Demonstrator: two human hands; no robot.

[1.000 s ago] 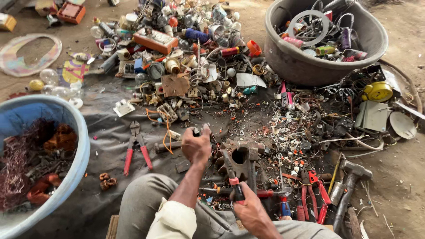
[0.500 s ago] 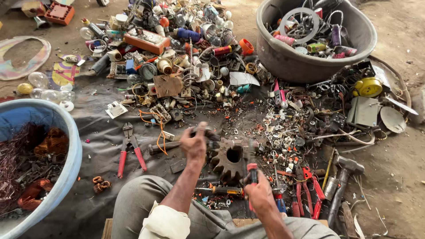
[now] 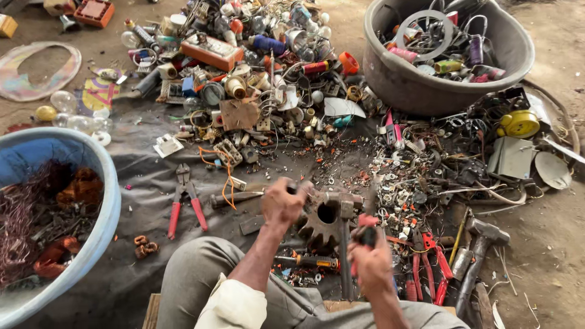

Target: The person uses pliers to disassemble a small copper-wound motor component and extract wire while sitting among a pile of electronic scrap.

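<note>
1. The rusty toothed gear (image 3: 321, 220) rests on the dark ground sheet (image 3: 140, 183), between the person's knees.
2. The left hand (image 3: 281, 203) is closed over a small part at the gear's left edge; the right hand (image 3: 369, 263) grips a red-handled tool (image 3: 364, 230) just right of it.
3. The gear looks heavy, stiff and rough, best held by its rim or hub.
4. Compared with half a second ago, the right hand sits closer to the gear and the red pliers (image 3: 184, 198) lie unmoved.
</note>
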